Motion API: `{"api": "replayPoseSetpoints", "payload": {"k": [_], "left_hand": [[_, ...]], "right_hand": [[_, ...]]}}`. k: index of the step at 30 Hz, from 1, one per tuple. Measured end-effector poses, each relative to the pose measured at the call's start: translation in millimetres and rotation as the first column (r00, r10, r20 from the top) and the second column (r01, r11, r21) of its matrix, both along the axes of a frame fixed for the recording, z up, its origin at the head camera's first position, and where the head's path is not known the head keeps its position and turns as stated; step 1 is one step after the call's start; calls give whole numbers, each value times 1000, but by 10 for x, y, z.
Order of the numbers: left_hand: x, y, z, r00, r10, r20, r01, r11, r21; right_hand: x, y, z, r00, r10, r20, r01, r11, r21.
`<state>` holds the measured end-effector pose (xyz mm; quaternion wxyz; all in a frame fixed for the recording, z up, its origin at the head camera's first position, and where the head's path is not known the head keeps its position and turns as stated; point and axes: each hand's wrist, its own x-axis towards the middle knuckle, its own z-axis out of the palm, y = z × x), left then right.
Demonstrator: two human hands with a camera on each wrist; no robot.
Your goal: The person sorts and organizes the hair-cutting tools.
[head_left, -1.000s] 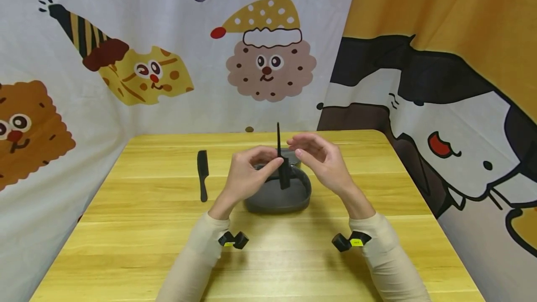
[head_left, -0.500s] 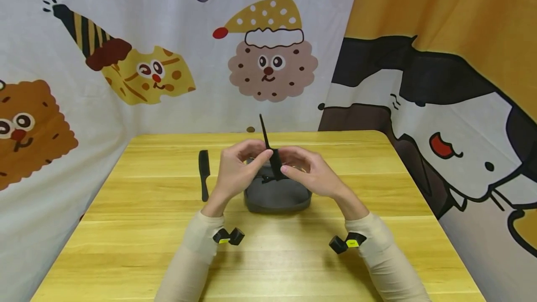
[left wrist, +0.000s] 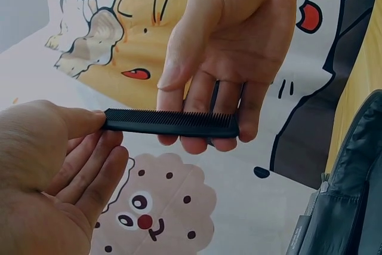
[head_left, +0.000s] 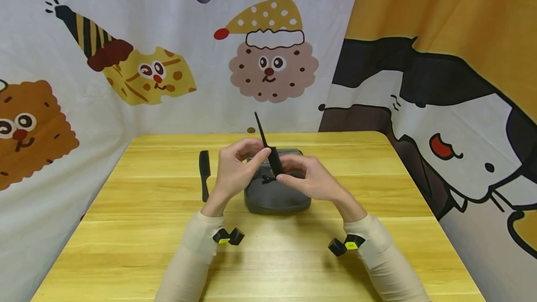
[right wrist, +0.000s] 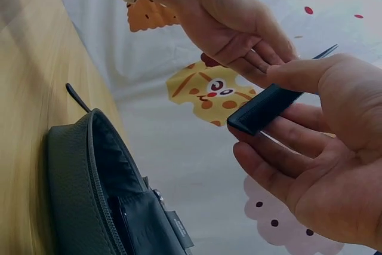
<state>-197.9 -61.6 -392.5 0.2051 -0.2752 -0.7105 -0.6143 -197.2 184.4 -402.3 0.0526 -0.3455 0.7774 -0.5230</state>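
My left hand [head_left: 237, 167] pinches a black rat-tail comb [head_left: 274, 161] between thumb and fingers, near where its thin tail begins. That tail points up and to the left, and the toothed part slants down to the right. My right hand [head_left: 312, 178] is at the comb's toothed end. In the right wrist view, its extended fingers [right wrist: 277, 153] lie beneath and against the comb [right wrist: 262, 108]. In the left wrist view, the right thumb stands apart from the teeth. Below both hands sits an open dark grey zip pouch [head_left: 277, 199], partly hidden by them.
Left of the pouch, a second black comb [head_left: 204, 176] with a broad handle lies on the wooden table [head_left: 147, 236]. A printed curtain [head_left: 168, 3] hangs behind the table. In the right wrist view, the pouch's dark lining [right wrist: 116, 159] and zip show.
The comb has swung from nearly upright to a leftward tilt and moved slightly left. My right hand came in to its toothed end, and its thumb then slid down along it.
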Motion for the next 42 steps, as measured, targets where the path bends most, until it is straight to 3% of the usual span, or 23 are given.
{"api": "replayPoseSetpoints", "payload": {"k": [26, 35, 42], "left_hand": [[14, 1, -16, 1000, -12, 1, 12, 1000, 18], [21, -25, -18, 996, -67, 58, 67, 998, 12], [14, -33, -21, 991, -118, 60, 116, 993, 29]], "right_hand": [[19, -41, -35, 990, -94, -107, 95, 995, 5], [0, -42, -55, 981, -146, -128, 148, 989, 4], [-6, -33, -64, 966, -202, -162, 203, 979, -8]]}}
